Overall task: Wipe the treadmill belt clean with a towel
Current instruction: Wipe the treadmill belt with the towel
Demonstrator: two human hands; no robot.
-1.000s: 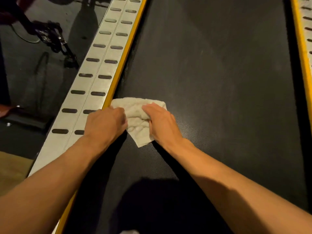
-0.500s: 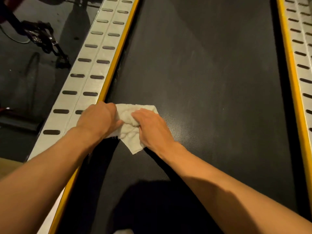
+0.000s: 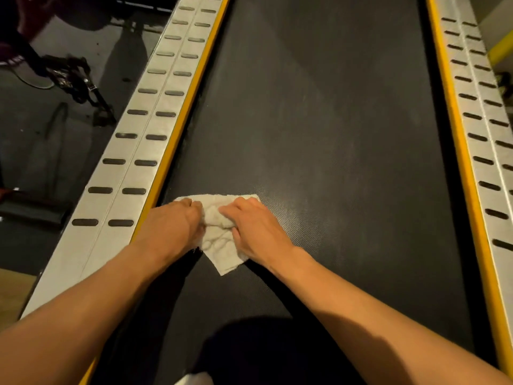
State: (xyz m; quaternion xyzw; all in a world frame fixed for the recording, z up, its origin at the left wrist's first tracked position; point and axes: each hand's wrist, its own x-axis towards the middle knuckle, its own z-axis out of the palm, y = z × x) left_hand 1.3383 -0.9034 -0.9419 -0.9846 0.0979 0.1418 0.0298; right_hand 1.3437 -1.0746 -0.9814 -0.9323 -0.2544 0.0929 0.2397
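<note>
A crumpled off-white towel [image 3: 222,245] lies on the black treadmill belt [image 3: 319,120], close to the belt's left edge. My left hand [image 3: 172,226] presses on the towel's left part with its fingers curled into the cloth. On the towel's right part rests my right hand [image 3: 258,229], fingers bunched into the fabric. Both hands hide much of the towel; one corner sticks out toward me between the wrists.
A silver side rail [image 3: 133,151] with dark slots and a yellow strip [image 3: 177,140] borders the belt on the left; a matching rail [image 3: 483,129] runs on the right. Left of the treadmill, on the dark floor, lie a strap with buckles [image 3: 75,79] and a shoe [image 3: 33,76].
The towel and both hands have shifted slightly toward me and away from the left yellow strip. The view has swung to show more of the right rail.
</note>
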